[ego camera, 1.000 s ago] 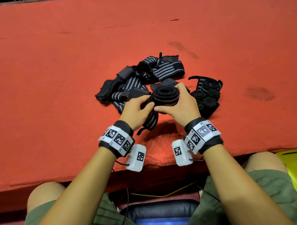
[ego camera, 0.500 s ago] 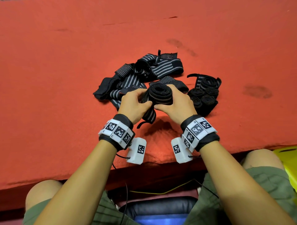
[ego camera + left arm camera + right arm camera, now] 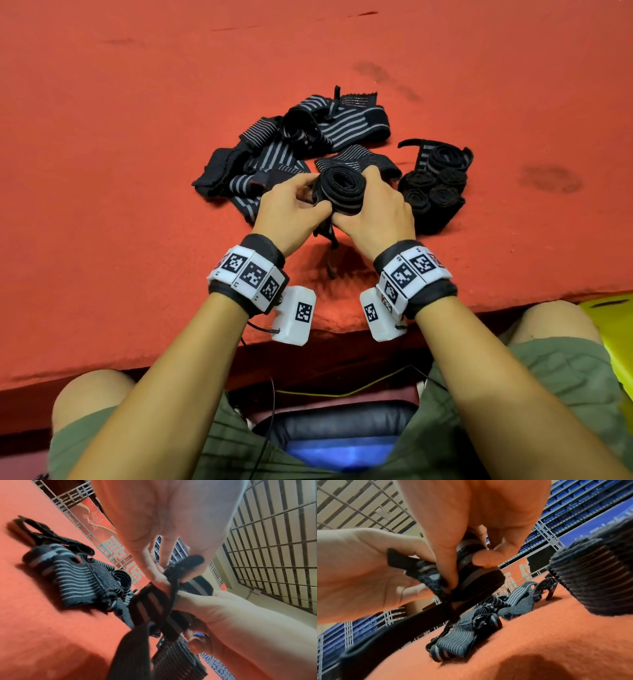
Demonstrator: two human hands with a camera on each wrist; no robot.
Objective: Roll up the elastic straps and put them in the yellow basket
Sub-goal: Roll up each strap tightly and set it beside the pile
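Both hands [image 3: 337, 212] clamp the half-wound strap roll [image 3: 340, 188] above the table [image 3: 102, 171]; if either grip eases, the elastic tail [image 3: 330, 251] springs loose and the coil unwinds.

Bright overhead light, soft shadows; wrist views blurry, edges warped.

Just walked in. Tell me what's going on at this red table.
A person is rolling a black elastic strap with grey stripes above the red cloth-covered table. The right hand grips the nearly finished coil, while the left hand pinches its loose tail. A pile of unrolled striped straps lies behind, and a cluster of finished black rolls sits to the right. The yellow basket shows only at the frame edge; no roll is seen inside.
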